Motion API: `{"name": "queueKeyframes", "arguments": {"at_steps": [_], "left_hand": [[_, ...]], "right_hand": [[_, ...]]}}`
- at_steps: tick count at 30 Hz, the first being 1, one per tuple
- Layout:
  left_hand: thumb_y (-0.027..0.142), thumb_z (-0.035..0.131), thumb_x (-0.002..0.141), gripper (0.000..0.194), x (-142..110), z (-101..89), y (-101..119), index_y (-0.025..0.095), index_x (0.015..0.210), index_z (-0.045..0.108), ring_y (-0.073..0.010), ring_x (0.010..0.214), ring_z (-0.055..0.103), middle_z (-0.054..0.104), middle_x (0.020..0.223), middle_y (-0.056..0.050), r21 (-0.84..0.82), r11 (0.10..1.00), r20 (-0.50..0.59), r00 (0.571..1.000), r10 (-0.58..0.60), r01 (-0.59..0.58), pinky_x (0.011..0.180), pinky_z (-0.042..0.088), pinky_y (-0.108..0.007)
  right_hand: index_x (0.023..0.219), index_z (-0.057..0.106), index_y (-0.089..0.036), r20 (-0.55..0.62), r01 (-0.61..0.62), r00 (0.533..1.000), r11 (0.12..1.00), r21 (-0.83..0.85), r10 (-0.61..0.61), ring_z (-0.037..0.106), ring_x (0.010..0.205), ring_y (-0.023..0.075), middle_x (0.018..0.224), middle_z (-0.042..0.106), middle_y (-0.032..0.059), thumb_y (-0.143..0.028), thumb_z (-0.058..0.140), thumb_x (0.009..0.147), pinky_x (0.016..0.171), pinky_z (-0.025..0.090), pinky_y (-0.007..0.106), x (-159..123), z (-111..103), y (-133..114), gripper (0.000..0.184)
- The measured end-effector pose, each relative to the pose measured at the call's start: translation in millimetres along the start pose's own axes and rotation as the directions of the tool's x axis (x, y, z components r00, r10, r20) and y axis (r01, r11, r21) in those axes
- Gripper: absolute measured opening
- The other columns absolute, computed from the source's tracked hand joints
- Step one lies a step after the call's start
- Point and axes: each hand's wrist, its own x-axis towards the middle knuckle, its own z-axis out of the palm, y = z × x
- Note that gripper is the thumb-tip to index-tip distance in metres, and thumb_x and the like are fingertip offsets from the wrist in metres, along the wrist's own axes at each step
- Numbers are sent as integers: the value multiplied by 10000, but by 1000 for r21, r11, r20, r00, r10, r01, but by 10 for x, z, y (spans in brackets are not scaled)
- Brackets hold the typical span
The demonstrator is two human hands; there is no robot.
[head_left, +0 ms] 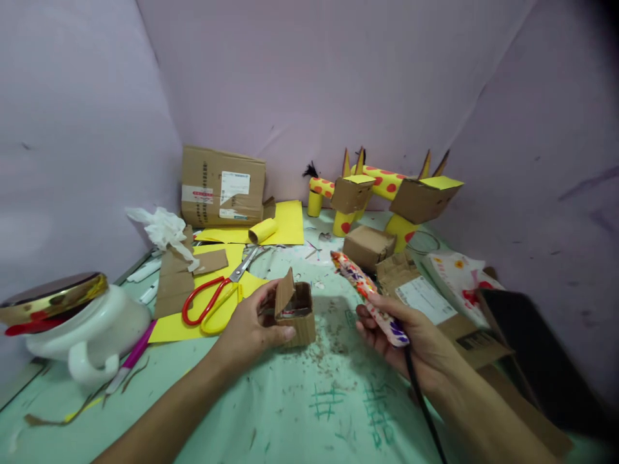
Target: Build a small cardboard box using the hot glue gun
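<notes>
Taking clock directions from the small open brown cardboard box, we see a large brown cardboard carton at eleven o'clock, bearing white labels, a red-printed strip and a column of dark characters—all too small for us to read. A flattened cardboard piece at two to three o'clock carries another white label with unreadable print. Green hash-like grids are drawn on the pale green table surface at five o'clock.

Our hands are apart. Our left hand grips the small box at its left side, fingers behind and thumb along the front, its flap raised. Our right hand, to the box's right, is closed around a stick-shaped tool wrapped in white, orange and purple patterning, its tip pointing to eleven o'clock and a black cord trailing from its base.

At nine o'clock, metal scissors with red and yellow looped handles lie on yellow paper, nearer than a rounded, glossy white pot. Two animal figures stand at one o'clock—yellow, red-spotted tubes with boxy cardboard heads and pointed ears.
</notes>
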Motion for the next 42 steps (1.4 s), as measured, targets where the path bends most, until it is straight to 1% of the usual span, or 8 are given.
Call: {"name": "queueKeyframes", "arguments": {"at_steps": [5,12,16,22,26,31,35,42], "left_hand": [[91,797,572,734,45,-63,-80,144,1249,520,-344,1182,578,614,1296,-156,30,999,-17,999,39,-39,1002,429,-457],[180,835,576,744,54,-101,-100,161,1250,521,-345,1153,598,627,1283,-152,1,1000,-49,999,12,-12,962,464,-441],[187,851,557,750,39,-91,-83,159,1243,550,-350,1120,618,660,1237,-145,16,1000,-63,998,5,-4,928,489,-415],[207,868,537,769,24,-69,-53,155,1243,566,-354,1136,608,648,1258,-153,84,996,-113,994,13,-3,958,472,-425],[225,861,559,780,4,-63,-48,159,1273,554,-351,1137,605,653,1249,-148,131,991,-113,994,11,4,966,469,-426],[171,873,523,756,-22,-59,-55,187,1233,616,-355,1150,594,658,1243,-126,172,985,-132,991,24,-1,961,474,-380],[176,864,543,753,-42,-40,-52,197,1248,600,-350,1154,593,657,1247,-124,151,989,-77,997,8,4,959,480,-381],[191,826,602,739,-55,-1,-72,192,1282,536,-335,1226,536,592,1326,-131,311,950,-47,999,-20,34,1045,407,-431]], "right_hand": [[702,703,-125,262,-339,929,888,310,262,475,421,69,508,503,-36,-193,738,587,491,551,194,-82,-8,-28,138],[712,682,-186,-107,78,992,994,71,-70,556,477,90,692,653,-5,-235,871,504,409,483,182,-80,-60,0,285],[649,652,-164,-86,2,996,1000,1,-2,541,433,94,563,596,-21,-345,880,506,351,390,174,60,-49,122,324],[765,680,-156,71,111,992,977,-185,-99,659,688,188,724,698,37,-498,778,650,644,532,300,254,-21,246,373],[845,738,-195,-10,152,980,773,-616,-200,678,708,276,757,746,73,-454,751,656,605,513,362,177,-166,85,322],[936,745,-233,219,506,795,420,-753,-565,634,603,198,798,708,67,-362,661,785,540,498,304,-26,-160,-11,215],[1147,652,-266,603,716,698,380,-585,-387,636,627,160,807,728,25,-290,620,859,594,504,256,-106,80,-34,291],[848,662,-183,744,777,628,231,-585,-228,626,633,161,720,695,42,-250,552,910,577,429,229,9,245,29,143]]}}
